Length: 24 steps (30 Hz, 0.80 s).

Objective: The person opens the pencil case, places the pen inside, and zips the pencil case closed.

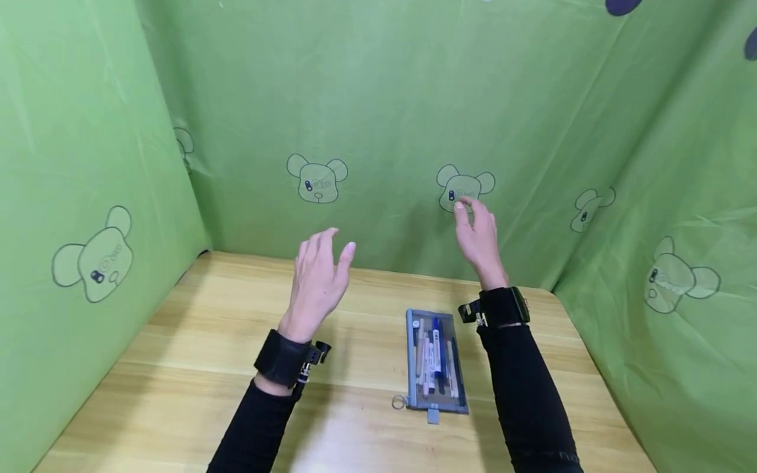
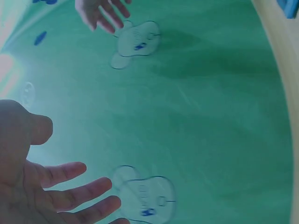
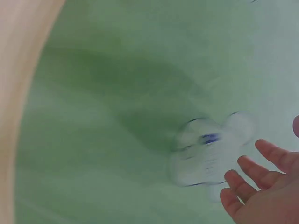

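Observation:
Both hands are raised above the table and hold nothing. In the head view the left hand [image 1: 318, 279] is over the table's left-middle part, its thumb spread from the fingers. The left wrist view shows this hand [image 2: 60, 186] with its fingers loosely extended. My right hand [image 1: 478, 236] is farther forward, in front of the green cloth; its fingers [image 3: 254, 172] are slightly bent and apart in the right wrist view. Between the two forearms, flat on the table, lies a pencil case [image 1: 436, 398] with a see-through face and blue-grey edging. Several pens [image 1: 437, 351] show inside it.
A wooden table [image 1: 195, 328] spans the area beneath the hands. Green cloth [image 1: 384, 85] printed with bear heads surrounds it at the back and both sides. A metal ring [image 1: 399, 402] and a fabric tab [image 1: 433, 416] stick out from the case's near end.

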{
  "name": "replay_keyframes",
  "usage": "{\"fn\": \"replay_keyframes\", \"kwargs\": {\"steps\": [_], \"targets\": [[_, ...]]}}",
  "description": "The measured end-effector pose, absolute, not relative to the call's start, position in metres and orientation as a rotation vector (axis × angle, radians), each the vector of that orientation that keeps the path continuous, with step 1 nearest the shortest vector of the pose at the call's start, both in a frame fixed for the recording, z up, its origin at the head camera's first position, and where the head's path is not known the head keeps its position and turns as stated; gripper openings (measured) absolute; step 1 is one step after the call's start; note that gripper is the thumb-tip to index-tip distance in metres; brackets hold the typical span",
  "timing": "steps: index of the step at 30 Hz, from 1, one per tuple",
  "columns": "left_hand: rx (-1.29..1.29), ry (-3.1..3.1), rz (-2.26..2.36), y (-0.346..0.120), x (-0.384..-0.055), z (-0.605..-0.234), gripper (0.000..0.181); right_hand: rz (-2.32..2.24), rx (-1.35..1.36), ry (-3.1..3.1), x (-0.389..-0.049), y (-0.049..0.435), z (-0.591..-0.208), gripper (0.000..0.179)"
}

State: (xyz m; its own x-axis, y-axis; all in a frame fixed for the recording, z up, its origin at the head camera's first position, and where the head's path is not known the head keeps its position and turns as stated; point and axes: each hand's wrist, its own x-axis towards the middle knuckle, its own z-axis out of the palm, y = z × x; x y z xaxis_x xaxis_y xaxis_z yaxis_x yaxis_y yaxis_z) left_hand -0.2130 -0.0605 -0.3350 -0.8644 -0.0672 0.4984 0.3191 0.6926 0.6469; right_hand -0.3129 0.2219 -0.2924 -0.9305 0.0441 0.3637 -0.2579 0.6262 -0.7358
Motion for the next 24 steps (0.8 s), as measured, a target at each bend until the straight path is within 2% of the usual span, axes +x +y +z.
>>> {"fn": "replay_keyframes", "kwargs": {"steps": [10,16,24], "targets": [[-0.337,-2.251,-0.865,-0.044,-0.171,-0.312,0.052,0.999,0.503,-2.313,-0.240,0.172,-0.269,0.051],[-0.391,-2.204,-0.758,-0.034,-0.152,-0.318,0.053,0.906,0.585,-2.187,-0.202,0.159,-0.265,0.052],[-0.427,-2.201,-0.675,-0.021,-0.128,-0.334,0.052,0.798,0.614,-2.099,-0.167,0.153,-0.279,0.052]]}}
